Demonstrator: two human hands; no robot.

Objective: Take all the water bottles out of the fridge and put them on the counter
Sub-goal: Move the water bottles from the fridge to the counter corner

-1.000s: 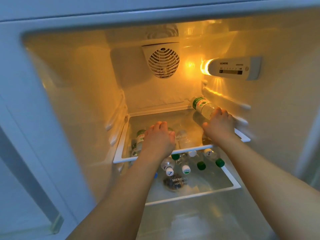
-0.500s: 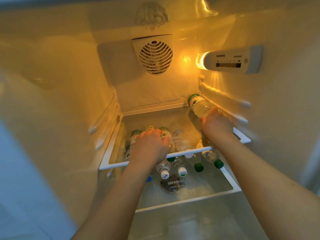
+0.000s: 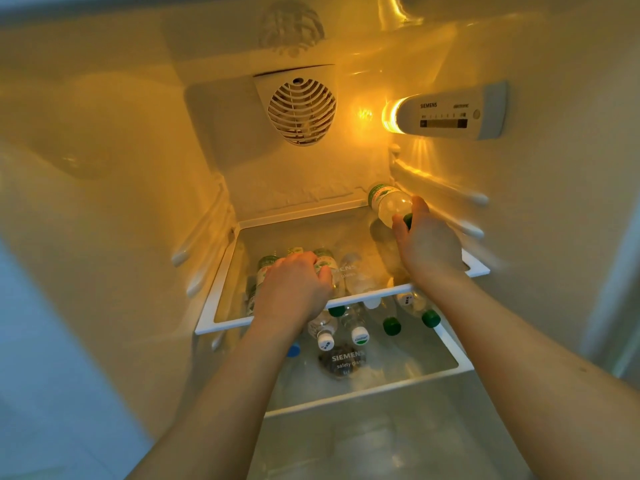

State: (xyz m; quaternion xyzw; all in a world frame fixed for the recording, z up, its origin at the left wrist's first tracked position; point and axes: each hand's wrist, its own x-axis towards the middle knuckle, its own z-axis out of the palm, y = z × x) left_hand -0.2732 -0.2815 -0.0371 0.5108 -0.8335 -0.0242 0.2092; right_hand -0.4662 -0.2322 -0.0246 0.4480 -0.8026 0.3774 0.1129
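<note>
Both arms reach into the lit fridge (image 3: 104, 202), each going for a bottle so that two can come out in one trip. The right hand (image 3: 427, 242), at about two o'clock from the centre of the view, has its fingers and thumb curled round the neck end of a green-labelled water bottle (image 3: 389, 201); the green cap shows between thumb and finger, and the bottle's base points toward the back wall, raised above the upper glass shelf (image 3: 346, 301), which suggests it is being drawn out cap first. The left hand (image 3: 294, 285), near the centre, rests palm down on that shelf with fingers bent over a second green-labelled bottle (image 3: 325, 263) lying on its side; whether the grip is fully closed cannot be told, since the fingertips are hidden. Other bottles lie beside it on the same shelf, and more lie on the lower glass shelf (image 3: 450, 367) at six o'clock, caps toward the door, green (image 3: 391, 325) and white (image 3: 360, 337), likely laid flat because the shelves sit close together. A fan grille (image 3: 301, 107) sits at twelve o'clock, a control panel (image 3: 450, 114) with its lamp at one o'clock. The counter is not in view, and most bottles are still inside.
</note>
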